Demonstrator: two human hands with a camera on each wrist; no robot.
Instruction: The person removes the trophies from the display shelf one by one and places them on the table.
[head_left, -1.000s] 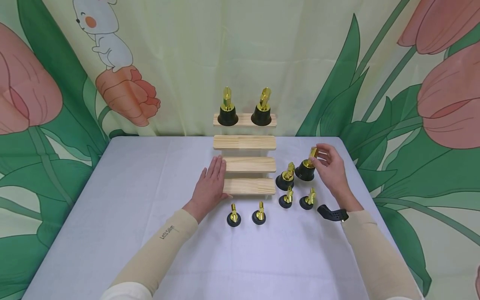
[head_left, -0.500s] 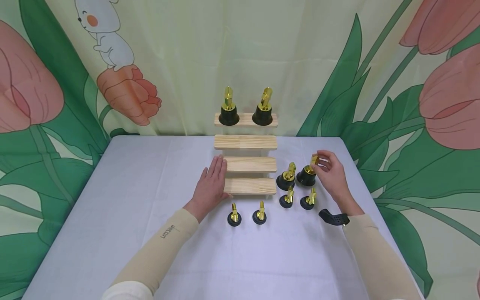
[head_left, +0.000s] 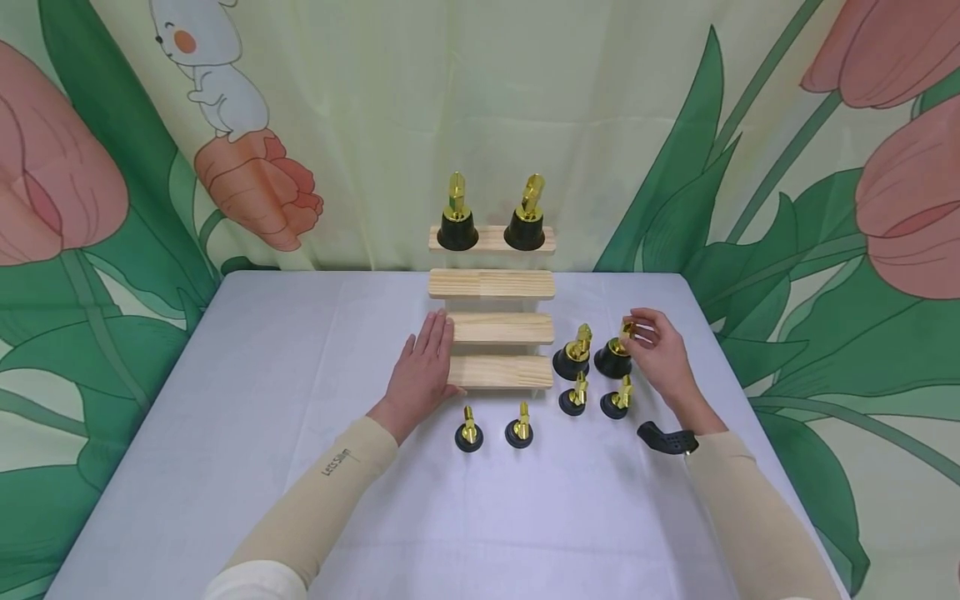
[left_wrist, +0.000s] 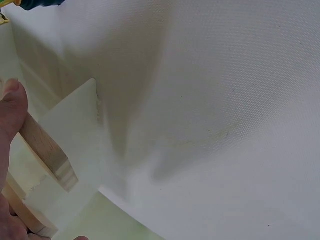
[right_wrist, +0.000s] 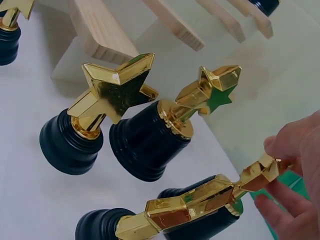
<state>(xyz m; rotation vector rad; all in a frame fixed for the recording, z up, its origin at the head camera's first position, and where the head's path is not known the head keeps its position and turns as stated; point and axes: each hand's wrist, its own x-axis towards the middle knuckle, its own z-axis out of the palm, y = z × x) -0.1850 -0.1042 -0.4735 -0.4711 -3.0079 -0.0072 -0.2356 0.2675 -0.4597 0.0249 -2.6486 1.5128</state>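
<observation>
My right hand [head_left: 662, 354] pinches the gold star of a large star trophy [head_left: 613, 362] standing right of the shelf. In the right wrist view, thumb and fingers meet around that gold star [right_wrist: 260, 175]. Close by stand another large trophy [head_left: 571, 363] and two small ones, a left one [head_left: 572, 403] and a right one [head_left: 616, 405]. My left hand [head_left: 422, 367] rests with straight fingers along the left side of a stepped wooden shelf [head_left: 502, 329]. The left wrist view catches a plank end [left_wrist: 47, 150] beside the thumb. All trophies have black round bases.
Two large trophies, a left one [head_left: 457, 230] and a right one [head_left: 524, 230], stand on the top step. Two small trophies, one left [head_left: 468, 437] and one right [head_left: 518, 432], stand before the shelf. A patterned curtain [head_left: 375, 125] hangs behind the white table [head_left: 262, 358].
My right hand has moved the pinched trophy slightly toward me, beside the other large one. The left hand has stayed on the shelf.
</observation>
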